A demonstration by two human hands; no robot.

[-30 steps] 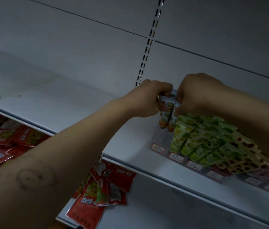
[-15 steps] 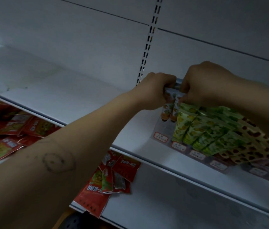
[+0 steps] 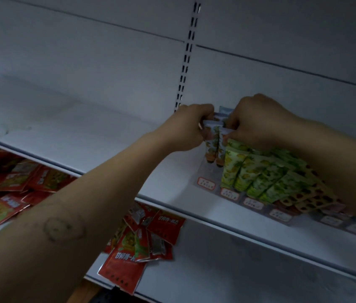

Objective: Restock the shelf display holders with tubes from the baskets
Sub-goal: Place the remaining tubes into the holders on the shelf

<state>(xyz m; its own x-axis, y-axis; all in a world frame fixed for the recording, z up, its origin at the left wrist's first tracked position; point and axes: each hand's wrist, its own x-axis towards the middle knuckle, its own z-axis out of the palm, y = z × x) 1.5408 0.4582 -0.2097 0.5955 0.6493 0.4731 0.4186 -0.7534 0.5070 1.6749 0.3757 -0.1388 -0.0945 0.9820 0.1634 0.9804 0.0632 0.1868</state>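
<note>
Fingers (image 3: 205, 112) of left hand (image 3: 189, 127) and right hand (image 3: 258, 121) pinch two tubes (image 3: 213, 149) at the holder's (image 3: 206, 183) left end; a slip could topple the green row (image 3: 251, 171) beside.

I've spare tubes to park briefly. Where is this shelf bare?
Bare: the upper shelf left of the left hand, back to the wall. Crowded: the display holder of tubes by the right hand; red packets below left.

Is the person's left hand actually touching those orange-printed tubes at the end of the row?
Touching. The head view shows the left hand with its fingers curled over the flat top ends of the orange-printed tubes, pinching them.
</note>
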